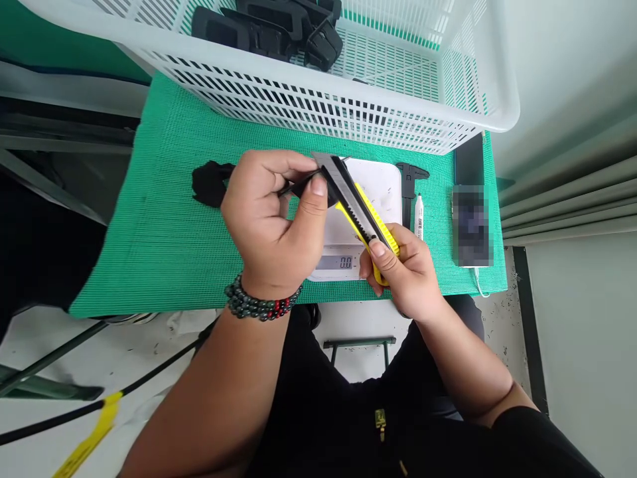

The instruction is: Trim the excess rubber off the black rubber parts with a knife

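My right hand (405, 269) is wrapped round a yellow and black utility knife (365, 222), its blade extended up and to the left. Between the thumb and fingers of my left hand (279, 219) is a small black part (301, 186), mostly hidden by the fingers. The blade tip lies at my left fingertips, close to the part. Beneath the knife, a white digital scale (379, 174) reads 0.0. Left of my left hand, a black piece (212, 184) rests on the green mat (164, 245).
A large white basket (298, 83) holding several black parts (279, 30) stands along the back. To the right lie a black caliper (409, 182), a white marker (419, 218), a dark flat object (468, 160) and a blurred-out device with a cable (472, 226).
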Tool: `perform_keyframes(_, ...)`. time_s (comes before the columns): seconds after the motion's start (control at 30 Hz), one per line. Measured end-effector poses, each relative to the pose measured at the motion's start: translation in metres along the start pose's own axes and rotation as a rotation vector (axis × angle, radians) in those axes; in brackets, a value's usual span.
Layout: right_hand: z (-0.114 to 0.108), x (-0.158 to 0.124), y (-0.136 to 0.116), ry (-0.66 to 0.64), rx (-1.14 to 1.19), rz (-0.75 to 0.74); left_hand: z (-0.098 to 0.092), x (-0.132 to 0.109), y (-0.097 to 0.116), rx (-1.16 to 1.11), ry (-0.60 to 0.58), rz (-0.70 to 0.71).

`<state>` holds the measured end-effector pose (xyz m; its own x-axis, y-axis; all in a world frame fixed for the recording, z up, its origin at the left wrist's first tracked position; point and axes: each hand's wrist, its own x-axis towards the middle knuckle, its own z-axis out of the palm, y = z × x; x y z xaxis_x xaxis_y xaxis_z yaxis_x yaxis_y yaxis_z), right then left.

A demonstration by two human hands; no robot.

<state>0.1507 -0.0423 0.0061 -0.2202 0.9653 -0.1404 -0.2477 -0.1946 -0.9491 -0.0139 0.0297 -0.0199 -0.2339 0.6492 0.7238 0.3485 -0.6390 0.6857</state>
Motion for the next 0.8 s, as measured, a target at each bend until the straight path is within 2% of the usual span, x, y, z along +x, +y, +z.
perform_keyframes(0.27, -0.002, -0.002, 0.001, 0.039, -0.133, -0.056, 0.0, 0.0, -0.003, 0.02, 0.011, 0.099)
perform_keyframes(0.6, -0.017, 0.007, 0.001, 0.185, -0.224, -0.073, -0.002, 0.002, -0.004, -0.016, 0.013, 0.189)
perform_keyframes(0.8, -0.014, 0.004, 0.001, 0.112, -0.197, -0.111, -0.002, 0.001, -0.008, 0.009, 0.022, 0.212)
